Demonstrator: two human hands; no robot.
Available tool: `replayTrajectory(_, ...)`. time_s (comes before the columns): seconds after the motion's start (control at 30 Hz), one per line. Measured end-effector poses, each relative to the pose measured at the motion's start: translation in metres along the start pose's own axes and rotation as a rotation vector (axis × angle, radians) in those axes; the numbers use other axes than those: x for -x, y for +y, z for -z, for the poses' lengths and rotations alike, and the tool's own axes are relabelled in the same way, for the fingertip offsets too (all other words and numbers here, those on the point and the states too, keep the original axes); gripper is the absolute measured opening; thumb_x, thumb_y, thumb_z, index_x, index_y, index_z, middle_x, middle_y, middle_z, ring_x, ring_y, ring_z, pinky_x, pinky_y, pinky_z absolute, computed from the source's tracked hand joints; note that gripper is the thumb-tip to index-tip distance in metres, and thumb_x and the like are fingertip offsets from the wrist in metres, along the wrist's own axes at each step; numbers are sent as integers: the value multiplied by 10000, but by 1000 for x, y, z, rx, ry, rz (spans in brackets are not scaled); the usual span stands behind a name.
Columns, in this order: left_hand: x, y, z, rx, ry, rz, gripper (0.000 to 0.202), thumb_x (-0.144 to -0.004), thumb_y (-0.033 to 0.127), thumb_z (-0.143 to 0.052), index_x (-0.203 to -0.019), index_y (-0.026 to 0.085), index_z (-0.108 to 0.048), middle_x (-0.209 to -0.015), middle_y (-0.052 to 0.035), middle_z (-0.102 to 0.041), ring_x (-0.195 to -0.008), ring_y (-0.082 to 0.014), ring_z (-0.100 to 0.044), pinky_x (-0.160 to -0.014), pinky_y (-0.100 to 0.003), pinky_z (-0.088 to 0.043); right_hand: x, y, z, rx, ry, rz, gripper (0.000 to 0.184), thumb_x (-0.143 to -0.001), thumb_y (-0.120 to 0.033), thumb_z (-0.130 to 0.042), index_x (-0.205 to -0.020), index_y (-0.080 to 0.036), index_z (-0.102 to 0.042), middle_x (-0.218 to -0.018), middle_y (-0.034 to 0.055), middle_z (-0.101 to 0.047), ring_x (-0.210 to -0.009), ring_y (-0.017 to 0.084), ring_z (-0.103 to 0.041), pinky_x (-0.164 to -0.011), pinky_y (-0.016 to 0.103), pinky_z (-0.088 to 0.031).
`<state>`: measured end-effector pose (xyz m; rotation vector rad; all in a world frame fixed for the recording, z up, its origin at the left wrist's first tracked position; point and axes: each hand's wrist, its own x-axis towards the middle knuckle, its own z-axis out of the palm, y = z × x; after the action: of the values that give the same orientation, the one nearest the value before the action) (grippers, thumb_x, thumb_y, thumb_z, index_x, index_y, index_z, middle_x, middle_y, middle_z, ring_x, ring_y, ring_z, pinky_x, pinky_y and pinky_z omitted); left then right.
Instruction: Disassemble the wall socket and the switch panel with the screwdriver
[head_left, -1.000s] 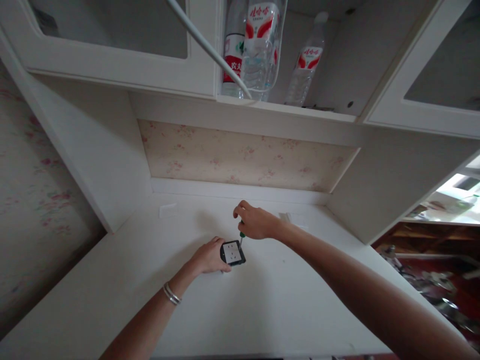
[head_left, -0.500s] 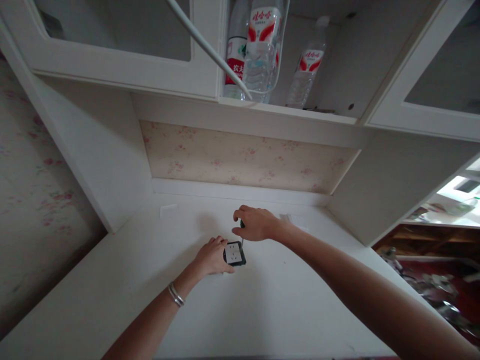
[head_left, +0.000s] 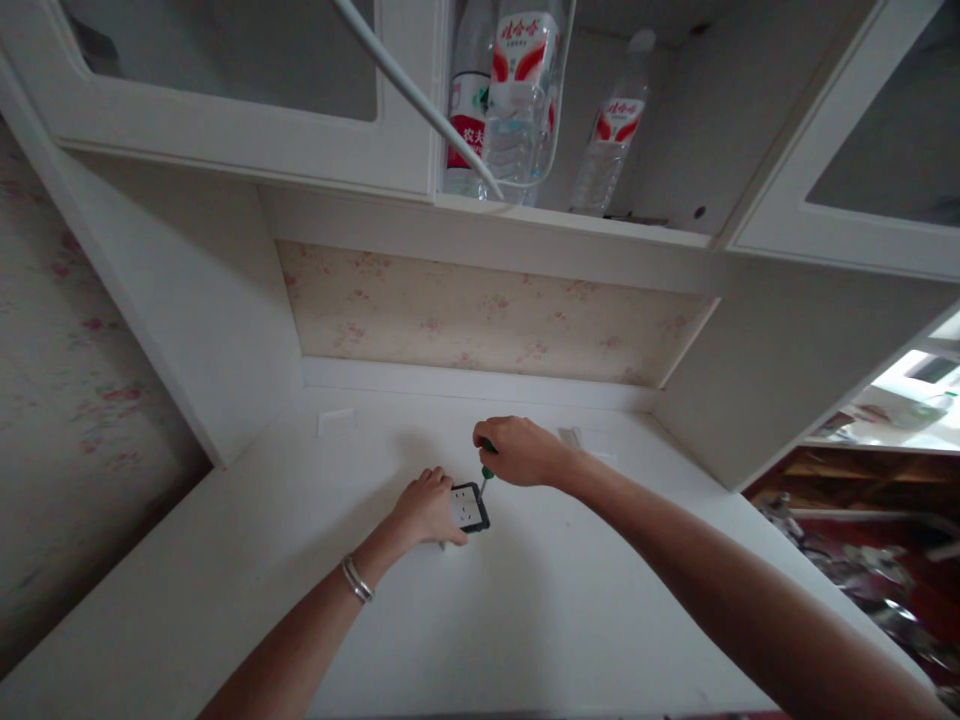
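A wall socket (head_left: 466, 508) with a white face and dark frame lies face up on the white tabletop. Wrapped around its left side is my left hand (head_left: 427, 508), fingers at the far edge and thumb at the near edge. My right hand (head_left: 517, 450) is closed on a green-handled screwdriver (head_left: 488, 472) above the socket's right side. The thin shaft slants down to the socket's right edge; what the tip touches is too small to tell. Part of the screwdriver handle is hidden by my fingers.
A clear flat packet (head_left: 337, 424) lies at the back left, and another clear piece (head_left: 589, 440) sits behind my right forearm. Overhead, an open cabinet shelf (head_left: 570, 222) holds bottles (head_left: 521, 110), with a pale cable (head_left: 420, 98) hanging before it. Side panels rise on both sides.
My right hand's fingers have curled further round the screwdriver handle, and the hand has shifted slightly right. My left hand remains on the socket, almost unmoved.
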<state>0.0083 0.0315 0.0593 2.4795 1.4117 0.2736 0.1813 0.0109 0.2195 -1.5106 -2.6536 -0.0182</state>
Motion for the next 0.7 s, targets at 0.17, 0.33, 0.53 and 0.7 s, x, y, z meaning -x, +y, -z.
replayTrajectory(0.17,-2,-4,-1,32,-26,30,715,-381,506,-810,-980,179,-597,-1094,-117,-559,-1061,-336,-524,-888,-372,-442,22,26,-2,-273,269,-188,184,-831,-236,-466,-844,-213,-649,-829,23,-699,-722,157,-621,-656,249,-421)
replayTrajectory(0.33,-6,-9,2,142,-38,48,780,-346,477,-828,-1020,155,-605,-1081,-108,-574,-1046,-311,-545,-899,-345,-450,56,64,-51,-635,338,-497,190,-816,-334,-500,-856,-210,-639,-573,-20,-629,-507,141,-581,-523,247,-435)
replayTrajectory(0.53,-6,-13,9,365,-44,104,770,-398,478,-830,-1051,142,-599,-1072,-77,-597,-974,-254,-586,-814,-306,-496,102,73,-130,-962,434,-667,287,-809,-403,-537,-970,-177,-612,-674,18,-678,-622,191,-649,-603,330,-521)
replayTrajectory(0.7,1,-8,9,410,35,95,803,-415,461,-840,-1102,151,-563,-1098,-58,-576,-988,-225,-570,-853,-280,-475,131,37,-168,-787,326,-534,319,-831,-335,-516,-1120,-236,-607,-996,55,-704,-913,246,-667,-811,419,-529)
